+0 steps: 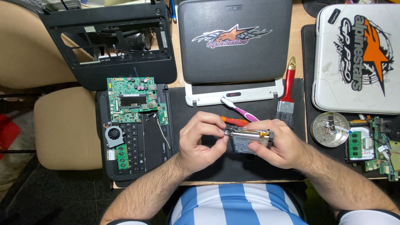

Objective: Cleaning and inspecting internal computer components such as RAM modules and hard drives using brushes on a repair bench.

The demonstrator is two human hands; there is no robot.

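Observation:
My right hand [280,145] grips a small silver hard drive [249,141] in a dark bracket, held just above the black mat [196,108]. My left hand [201,141] pinches the drive's left end, fingers curled at its corner. An orange-handled screwdriver [234,121] lies on the mat right behind my fingers, partly hidden by them. Whether my left fingers hold a small part is hidden.
A pink and white toothbrush [238,110] and a red-handled paintbrush [287,95] lie on the mat. A green circuit board [132,98], keyboard [135,143] and fan [113,135] sit to the left. A metal dish [330,128] of screws and memory modules [355,145] lie to the right. Closed laptops [234,41] stand behind.

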